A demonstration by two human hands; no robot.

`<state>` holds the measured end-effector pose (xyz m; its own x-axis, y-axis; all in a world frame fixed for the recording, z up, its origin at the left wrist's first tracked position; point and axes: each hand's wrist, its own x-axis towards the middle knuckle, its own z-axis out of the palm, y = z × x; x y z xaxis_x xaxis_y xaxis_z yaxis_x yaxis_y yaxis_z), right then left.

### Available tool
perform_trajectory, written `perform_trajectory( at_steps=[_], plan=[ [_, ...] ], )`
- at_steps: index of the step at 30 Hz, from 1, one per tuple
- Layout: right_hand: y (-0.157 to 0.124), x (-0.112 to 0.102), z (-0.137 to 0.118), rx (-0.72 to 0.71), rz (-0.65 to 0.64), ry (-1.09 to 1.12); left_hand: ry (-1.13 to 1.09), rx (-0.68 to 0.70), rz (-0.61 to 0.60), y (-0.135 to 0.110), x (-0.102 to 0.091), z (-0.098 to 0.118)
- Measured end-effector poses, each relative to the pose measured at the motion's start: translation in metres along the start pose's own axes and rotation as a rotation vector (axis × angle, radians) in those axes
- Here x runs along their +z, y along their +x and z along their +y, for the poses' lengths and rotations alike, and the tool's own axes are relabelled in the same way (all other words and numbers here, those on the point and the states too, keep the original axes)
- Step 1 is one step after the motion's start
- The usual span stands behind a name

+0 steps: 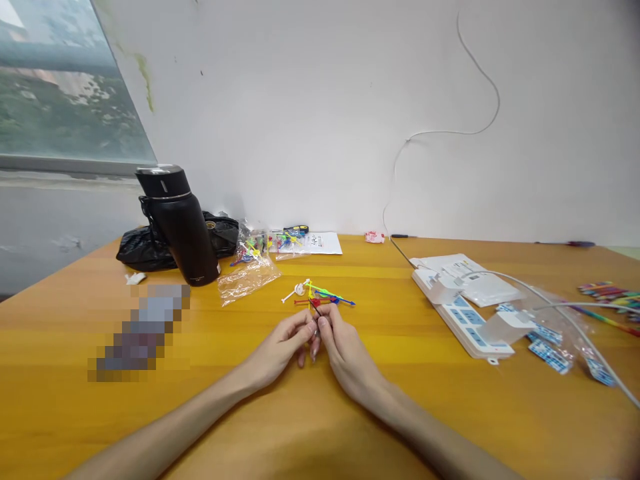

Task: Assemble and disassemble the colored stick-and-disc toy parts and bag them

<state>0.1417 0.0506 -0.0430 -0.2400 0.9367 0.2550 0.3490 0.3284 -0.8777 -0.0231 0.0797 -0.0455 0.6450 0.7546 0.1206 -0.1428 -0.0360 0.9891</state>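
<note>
Over the tabletop (240, 427), left hand (287, 339) and right hand (346, 347) are pinching one dark piece (315, 309) — coloured pieces (334, 300) are lying unheld.

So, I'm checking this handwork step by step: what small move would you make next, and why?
I'd probably turn the right hand slightly outward to uncover the small dark piece. It shows where that hand meets the left hand, but fingers hide part of it, so the grip is hard to judge.
</note>
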Motion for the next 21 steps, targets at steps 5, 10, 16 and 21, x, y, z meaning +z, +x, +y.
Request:
perform_trajectory(
  at_steps=[5, 10, 16, 21],
  plan=[
    [-0.002, -0.004, -0.002, 0.019, -0.029, 0.175, -0.051, 0.006, 0.002, -0.001, -0.001, -0.002],
    [0.001, -0.010, 0.000, 0.071, -0.105, 0.450, -0.090, 0.011, 0.015, -0.001, -0.002, -0.004],
    [0.000, -0.008, 0.006, 0.053, -0.072, 0.474, -0.048, 0.013, 0.036, -0.003, 0.000, -0.004],
    [-0.003, -0.011, 0.001, -0.003, -0.078, 0.346, 0.050, 0.020, 0.076, -0.003, 0.004, -0.005]
  ],
)
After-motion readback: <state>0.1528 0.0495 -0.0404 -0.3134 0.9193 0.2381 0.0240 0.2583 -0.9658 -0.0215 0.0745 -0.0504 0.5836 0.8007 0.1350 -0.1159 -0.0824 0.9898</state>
